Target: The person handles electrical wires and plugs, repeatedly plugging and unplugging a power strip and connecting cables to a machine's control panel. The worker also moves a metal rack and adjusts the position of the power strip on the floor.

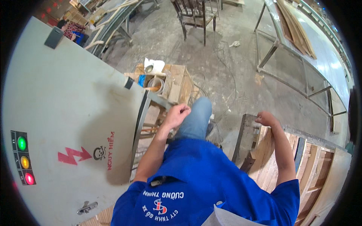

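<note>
My left hand (pixel 176 116) is above my left knee, beside the corner of a grey metal cabinet (pixel 94 98). Its fingers are curled in, thumb near the fingertips, and no object shows in them. To the right, my right hand (pixel 267 119) is over the end of a dusty grey rack (pixel 246 130) stacked with wooden boards (pixel 264 156). Those fingers are bent inward, nothing visible in them; whether they touch the rack I cannot tell. Ahead of my left hand stands a wooden box (pixel 181 83) with a plastic tub (pixel 155 85) and a white cloth or paper (pixel 154 65).
Lit green, yellow and red lamps (pixel 25 162) sit on the cabinet. Cables (pixel 226 64) run over the concrete floor. A dark wooden chair (pixel 195 17) stands ahead. At the right is a metal-framed table (pixel 320 67) carrying long boards (pixel 296 30). A person (pixel 71 30) is at the far left.
</note>
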### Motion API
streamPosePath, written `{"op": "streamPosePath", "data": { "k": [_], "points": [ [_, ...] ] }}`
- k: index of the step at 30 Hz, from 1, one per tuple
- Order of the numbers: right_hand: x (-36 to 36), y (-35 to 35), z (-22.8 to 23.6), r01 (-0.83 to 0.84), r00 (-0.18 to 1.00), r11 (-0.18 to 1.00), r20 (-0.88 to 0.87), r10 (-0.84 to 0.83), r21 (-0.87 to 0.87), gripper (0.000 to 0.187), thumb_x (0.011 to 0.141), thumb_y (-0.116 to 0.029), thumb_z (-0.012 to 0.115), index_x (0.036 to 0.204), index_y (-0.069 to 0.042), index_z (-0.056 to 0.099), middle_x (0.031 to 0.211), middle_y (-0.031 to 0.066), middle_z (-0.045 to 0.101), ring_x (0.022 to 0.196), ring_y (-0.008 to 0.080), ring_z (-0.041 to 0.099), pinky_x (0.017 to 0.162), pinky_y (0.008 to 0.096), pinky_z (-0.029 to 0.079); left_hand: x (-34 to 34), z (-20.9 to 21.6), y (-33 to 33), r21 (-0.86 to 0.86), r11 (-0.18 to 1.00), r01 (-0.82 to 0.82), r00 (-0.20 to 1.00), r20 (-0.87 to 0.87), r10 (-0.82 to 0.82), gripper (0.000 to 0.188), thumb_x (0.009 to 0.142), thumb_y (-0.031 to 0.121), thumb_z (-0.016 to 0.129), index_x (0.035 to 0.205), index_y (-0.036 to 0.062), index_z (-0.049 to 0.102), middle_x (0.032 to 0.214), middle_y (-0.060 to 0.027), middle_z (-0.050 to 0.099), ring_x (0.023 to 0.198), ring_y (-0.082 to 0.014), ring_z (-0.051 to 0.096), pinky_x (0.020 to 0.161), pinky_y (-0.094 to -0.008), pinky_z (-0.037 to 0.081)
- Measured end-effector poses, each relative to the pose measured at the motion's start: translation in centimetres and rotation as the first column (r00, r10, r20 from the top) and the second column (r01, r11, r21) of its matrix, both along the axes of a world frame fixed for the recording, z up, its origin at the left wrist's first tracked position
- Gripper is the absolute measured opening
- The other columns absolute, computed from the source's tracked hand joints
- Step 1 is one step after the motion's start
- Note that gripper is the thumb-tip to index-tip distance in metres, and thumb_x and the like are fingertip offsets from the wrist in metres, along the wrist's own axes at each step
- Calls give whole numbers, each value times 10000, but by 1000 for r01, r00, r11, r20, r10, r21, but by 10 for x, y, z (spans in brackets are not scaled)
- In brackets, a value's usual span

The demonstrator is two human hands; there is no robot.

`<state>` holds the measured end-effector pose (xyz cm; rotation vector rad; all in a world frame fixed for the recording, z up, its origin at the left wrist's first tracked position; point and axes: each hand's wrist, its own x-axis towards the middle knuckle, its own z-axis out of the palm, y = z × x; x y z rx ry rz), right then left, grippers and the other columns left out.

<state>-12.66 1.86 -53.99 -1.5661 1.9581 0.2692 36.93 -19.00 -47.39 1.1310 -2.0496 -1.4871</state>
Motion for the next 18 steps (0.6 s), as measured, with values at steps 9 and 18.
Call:
{"op": "streamPosePath", "data": {
  "k": [9,18],
  "points": [
    [-21,-6,-40,52,998,998,-34,-53,-38,427,893,-412,704,1094,-36,711,1135,219,705,1073,412,657,918,495,516,20,-20,49,-25,995,94,981,174,-89,206,952,210,656,995,10,682,839,-95,701,797,-158,643,743,-346,518],
    [-31,-4,-25,43,997,998,73,-39,-46,348,924,-317,682,1061,3,692,1032,225,723,957,379,695,842,454,526,99,-108,171,218,929,299,777,510,-369,272,907,282,620,911,14,664,908,-238,683,897,-447,656,779,-530,504]
  ]
}}
